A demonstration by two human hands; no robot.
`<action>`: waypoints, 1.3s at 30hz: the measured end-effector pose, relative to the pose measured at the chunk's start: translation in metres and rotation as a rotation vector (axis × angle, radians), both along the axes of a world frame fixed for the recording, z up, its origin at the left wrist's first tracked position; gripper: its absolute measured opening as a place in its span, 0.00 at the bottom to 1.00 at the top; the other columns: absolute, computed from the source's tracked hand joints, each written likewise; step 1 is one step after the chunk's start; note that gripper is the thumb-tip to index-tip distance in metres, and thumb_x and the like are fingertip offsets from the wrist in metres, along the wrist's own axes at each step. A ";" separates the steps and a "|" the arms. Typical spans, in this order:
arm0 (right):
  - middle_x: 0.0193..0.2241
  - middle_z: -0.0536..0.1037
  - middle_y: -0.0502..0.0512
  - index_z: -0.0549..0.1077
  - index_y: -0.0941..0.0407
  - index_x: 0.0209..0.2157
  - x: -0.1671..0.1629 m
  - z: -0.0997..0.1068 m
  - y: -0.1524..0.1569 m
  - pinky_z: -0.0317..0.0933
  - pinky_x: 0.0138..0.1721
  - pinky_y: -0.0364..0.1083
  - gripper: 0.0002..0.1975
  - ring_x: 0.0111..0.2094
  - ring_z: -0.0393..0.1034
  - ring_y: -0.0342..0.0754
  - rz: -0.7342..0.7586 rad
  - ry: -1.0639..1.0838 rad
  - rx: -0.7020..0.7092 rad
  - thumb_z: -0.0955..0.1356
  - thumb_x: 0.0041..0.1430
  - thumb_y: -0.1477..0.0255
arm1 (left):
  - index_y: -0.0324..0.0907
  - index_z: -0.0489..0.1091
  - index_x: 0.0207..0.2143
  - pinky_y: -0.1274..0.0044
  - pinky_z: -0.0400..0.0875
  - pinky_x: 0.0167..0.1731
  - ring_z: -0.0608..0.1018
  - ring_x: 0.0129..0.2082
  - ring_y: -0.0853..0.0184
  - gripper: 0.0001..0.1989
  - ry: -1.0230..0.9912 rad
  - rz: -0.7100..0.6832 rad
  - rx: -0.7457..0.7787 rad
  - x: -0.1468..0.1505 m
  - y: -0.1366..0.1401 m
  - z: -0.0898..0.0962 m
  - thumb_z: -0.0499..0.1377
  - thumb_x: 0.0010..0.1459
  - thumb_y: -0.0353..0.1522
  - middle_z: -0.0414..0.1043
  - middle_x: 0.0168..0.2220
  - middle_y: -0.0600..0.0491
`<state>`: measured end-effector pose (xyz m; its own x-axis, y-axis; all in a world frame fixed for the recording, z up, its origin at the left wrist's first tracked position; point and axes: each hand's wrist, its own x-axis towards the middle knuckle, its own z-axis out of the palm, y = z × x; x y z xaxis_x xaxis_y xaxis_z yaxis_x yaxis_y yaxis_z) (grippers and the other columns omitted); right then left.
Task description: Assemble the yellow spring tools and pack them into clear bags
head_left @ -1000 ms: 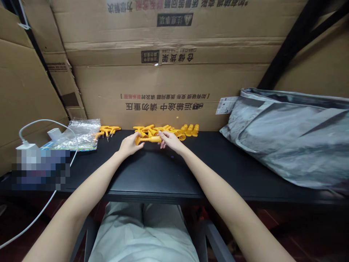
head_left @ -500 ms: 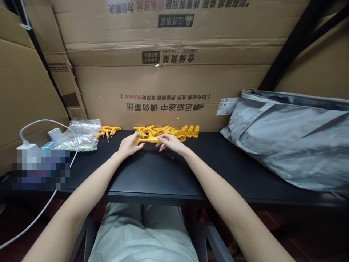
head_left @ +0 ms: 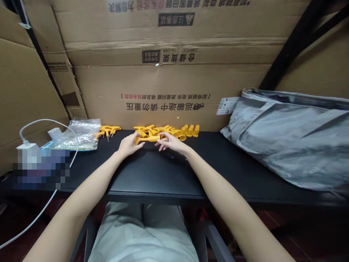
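Note:
A yellow plastic corkscrew (head_left: pixel 153 139) lies level between my two hands, just above the black tabletop. A narrow ridged section shows toward its left end and a wider cylinder toward its right. My left hand (head_left: pixel 128 145) is closed on the left end, its thumb underneath. At the right end my right hand (head_left: pixel 172 143) pinches the cylinder, with the other fingers loosely curled below. No metal spiral shows on this piece. Right behind my hands lies a row of yellow T-shaped corkscrew parts (head_left: pixel 149 129), partly hidden by my fingers. Stacked yellow caps (head_left: pixel 191 131) stand at its right end.
Several yellow-handled corkscrews with bare metal spirals (head_left: pixel 109 130) lie at the back left beside a clear plastic bag (head_left: pixel 83 133). A white charger (head_left: pixel 27 154) and its cable occupy the left. A grey bag (head_left: pixel 289 142) sits on the right. Cardboard (head_left: pixel 169 80) walls the back.
My right hand's fingers have shifted slightly at the right end of the corkscrew. My left hand keeps its hold in the same place.

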<state>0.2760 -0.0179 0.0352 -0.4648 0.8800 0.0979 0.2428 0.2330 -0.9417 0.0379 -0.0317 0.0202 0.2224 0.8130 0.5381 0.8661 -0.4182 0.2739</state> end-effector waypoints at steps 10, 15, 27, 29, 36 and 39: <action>0.32 0.80 0.55 0.61 0.56 0.40 -0.001 -0.005 0.005 0.64 0.26 0.41 0.14 0.23 0.74 0.42 0.016 0.020 0.049 0.68 0.58 0.64 | 0.45 0.67 0.41 0.78 0.65 0.31 0.77 0.35 0.65 0.15 -0.018 -0.016 0.017 0.000 -0.001 0.001 0.59 0.53 0.41 0.76 0.39 0.53; 0.29 0.80 0.55 0.62 0.56 0.38 -0.003 -0.003 0.003 0.63 0.26 0.41 0.13 0.23 0.74 0.43 -0.008 0.019 0.038 0.67 0.60 0.63 | 0.45 0.67 0.41 0.78 0.65 0.32 0.77 0.35 0.66 0.15 -0.020 -0.021 0.018 0.000 -0.001 0.002 0.59 0.53 0.41 0.76 0.39 0.53; 0.26 0.80 0.53 0.63 0.57 0.37 -0.007 -0.003 0.001 0.63 0.25 0.40 0.10 0.21 0.73 0.42 -0.052 0.022 0.012 0.65 0.62 0.65 | 0.45 0.67 0.41 0.78 0.65 0.31 0.77 0.35 0.66 0.14 -0.027 -0.023 0.028 -0.001 -0.001 0.001 0.59 0.54 0.40 0.76 0.38 0.54; 0.26 0.80 0.53 0.63 0.57 0.36 -0.007 -0.003 0.001 0.63 0.25 0.40 0.10 0.21 0.73 0.42 -0.053 0.025 0.011 0.65 0.62 0.65 | 0.45 0.67 0.41 0.78 0.65 0.31 0.77 0.35 0.66 0.13 -0.028 -0.027 0.032 -0.001 -0.001 0.000 0.59 0.54 0.40 0.76 0.38 0.54; 0.25 0.79 0.53 0.64 0.57 0.34 -0.009 -0.004 0.000 0.62 0.25 0.40 0.09 0.21 0.73 0.42 -0.068 0.038 -0.008 0.65 0.63 0.65 | 0.46 0.66 0.41 0.78 0.65 0.31 0.77 0.35 0.66 0.13 -0.025 -0.028 0.046 -0.002 0.000 -0.001 0.58 0.54 0.40 0.76 0.39 0.54; 0.24 0.79 0.54 0.64 0.57 0.33 -0.011 -0.005 0.000 0.63 0.24 0.39 0.10 0.21 0.73 0.42 -0.080 0.062 -0.044 0.64 0.63 0.65 | 0.46 0.66 0.41 0.78 0.65 0.31 0.77 0.35 0.66 0.13 -0.023 -0.021 0.040 -0.002 0.000 -0.001 0.58 0.54 0.41 0.76 0.39 0.54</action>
